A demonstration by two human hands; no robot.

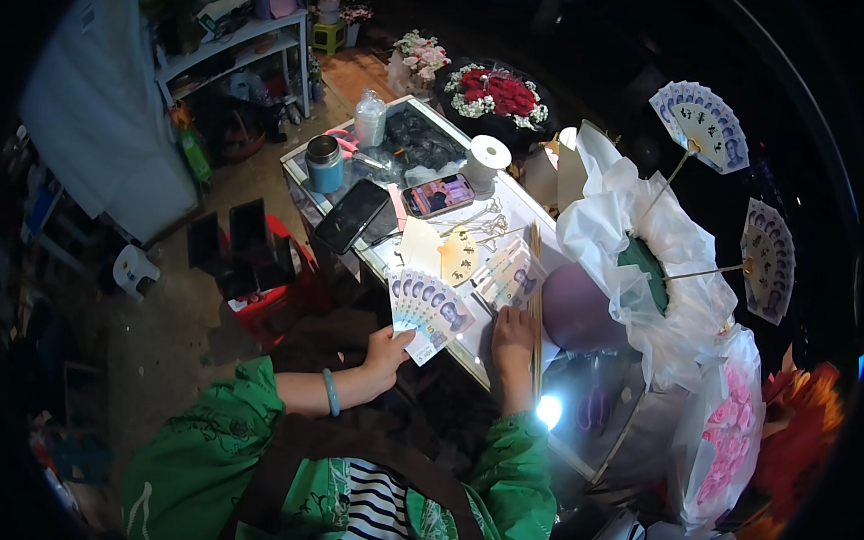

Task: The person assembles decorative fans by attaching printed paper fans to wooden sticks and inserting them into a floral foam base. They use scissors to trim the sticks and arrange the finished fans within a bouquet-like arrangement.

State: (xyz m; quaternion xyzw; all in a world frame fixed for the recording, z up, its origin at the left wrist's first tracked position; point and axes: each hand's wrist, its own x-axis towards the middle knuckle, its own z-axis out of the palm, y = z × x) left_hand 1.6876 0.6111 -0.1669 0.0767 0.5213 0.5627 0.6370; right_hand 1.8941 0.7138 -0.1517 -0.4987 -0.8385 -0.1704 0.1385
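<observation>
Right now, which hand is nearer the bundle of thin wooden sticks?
Right. The right hand lies flat on the table right beside the wooden sticks; the left hand holds the fanned banknotes further left.

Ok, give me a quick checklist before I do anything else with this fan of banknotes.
1. Left hand grips the banknote fan at its base: ok.
2. Notes spread evenly: ok.
3. Right hand flat on the table, empty: ok.
4. Bamboo sticks beside right hand: ok.
5. Second note stack lies ahead of right hand: ok.
6. Fan fastened together: cannot tell.
</observation>
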